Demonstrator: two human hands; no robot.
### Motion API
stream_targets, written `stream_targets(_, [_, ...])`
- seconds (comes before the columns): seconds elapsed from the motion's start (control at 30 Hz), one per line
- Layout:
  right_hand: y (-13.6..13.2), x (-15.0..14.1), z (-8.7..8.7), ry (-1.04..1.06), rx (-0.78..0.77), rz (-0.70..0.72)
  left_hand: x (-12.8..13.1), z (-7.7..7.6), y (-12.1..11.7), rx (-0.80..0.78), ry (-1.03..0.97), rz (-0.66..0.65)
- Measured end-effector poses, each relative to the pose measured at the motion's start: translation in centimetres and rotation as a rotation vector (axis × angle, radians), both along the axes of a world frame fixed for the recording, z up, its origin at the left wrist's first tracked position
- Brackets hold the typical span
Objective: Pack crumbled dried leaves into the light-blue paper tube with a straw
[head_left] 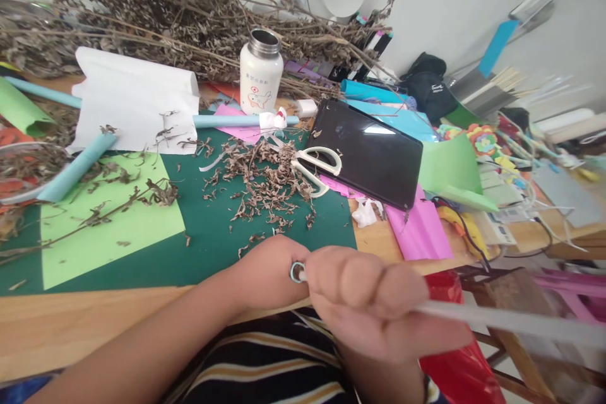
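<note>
My left hand (272,271) is closed round a light-blue paper tube (292,273), of which only the round open end shows. Dark material is visible inside that end. My right hand (374,293) is wrapped round a thin white stick (502,319), whose tip enters the tube's mouth. The stick's far end runs out to the right and is blurred. Just beyond my hands, crumbled dried leaves (258,186) lie heaped on a dark-green mat (208,227). White-handled scissors (337,161) rest at the heap's right side, their blades partly under leaves.
A white bottle without a lid (261,79) stands behind the leaves. Right of it lies a black tablet (374,151). Light-green paper (142,233), a white sheet (135,101) and another blue tube (78,167) are at left. Dried branches (156,19) line the back; a red bag (454,353) hangs below the edge.
</note>
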State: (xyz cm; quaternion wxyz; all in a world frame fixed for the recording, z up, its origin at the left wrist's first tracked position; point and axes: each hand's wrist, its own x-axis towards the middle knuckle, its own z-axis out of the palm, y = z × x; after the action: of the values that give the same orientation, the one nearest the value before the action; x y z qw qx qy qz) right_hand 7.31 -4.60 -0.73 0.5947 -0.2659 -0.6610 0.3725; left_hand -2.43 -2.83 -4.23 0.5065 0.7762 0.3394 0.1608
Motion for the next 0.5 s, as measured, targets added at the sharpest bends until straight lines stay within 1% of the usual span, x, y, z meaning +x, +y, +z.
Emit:
stream_targets(0.03, [-0.1, 0.4, 0.7, 0.264, -0.002, -0.089, -0.1, -0.1, 0.0, 0.006, -0.004, 0.006])
stream_targets(0.07, [0.0, 1.1, 1.2, 0.448, -0.010, -0.160, -0.2, -0.2, -0.1, 0.028, -0.004, 0.014])
stream_targets(0.1, [0.1, 1.9, 1.6, 0.501, -0.010, -0.208, -0.2, -0.1, -0.2, 0.061, -0.005, 0.025])
stream_targets(0.13, [0.3, 2.8, 1.8, 0.496, 0.016, -0.260, -0.3, 0.1, -0.3, 0.100, -0.005, 0.026])
stream_targets(0.2, [1.0, 4.8, 1.4, 0.394, 0.013, -0.340, -0.6, 1.0, -0.7, 0.194, -0.016, -0.019])
stream_targets(0.23, [1.4, 5.7, 0.8, 0.301, -0.100, -0.357, -0.9, 1.7, -0.9, 0.245, -0.025, -0.080])
stream_targets(0.27, [1.8, 6.6, 0.1, 0.176, -0.250, -0.417, -1.2, 2.6, -1.0, 0.290, -0.049, -0.132])
stream_targets(0.3, [2.2, 7.4, -0.7, 0.002, -0.380, -0.472, -1.6, 3.5, -1.1, 0.311, -0.095, -0.143])
stream_targets(0.33, [2.6, 8.0, -1.5, -0.233, -0.458, -0.549, -2.2, 4.3, -1.2, 0.316, -0.135, -0.156])
stream_targets(0.37, [2.8, 8.7, -2.2, -0.501, -0.468, -0.635, -2.8, 5.0, -1.1, 0.313, -0.152, -0.137])
stream_targets(0.4, [3.1, 9.2, -2.9, -0.749, -0.446, -0.648, -3.6, 5.6, -0.9, 0.302, -0.145, -0.097])
stream_targets(0.43, [3.2, 9.6, -3.5, -0.913, -0.410, -0.648, -4.5, 6.0, -0.6, 0.286, -0.132, -0.039])
stream_targets(0.5, [3.4, 10.1, -4.2, -1.137, -0.342, -0.655, -6.4, 6.3, 0.1, 0.247, -0.129, 0.128])
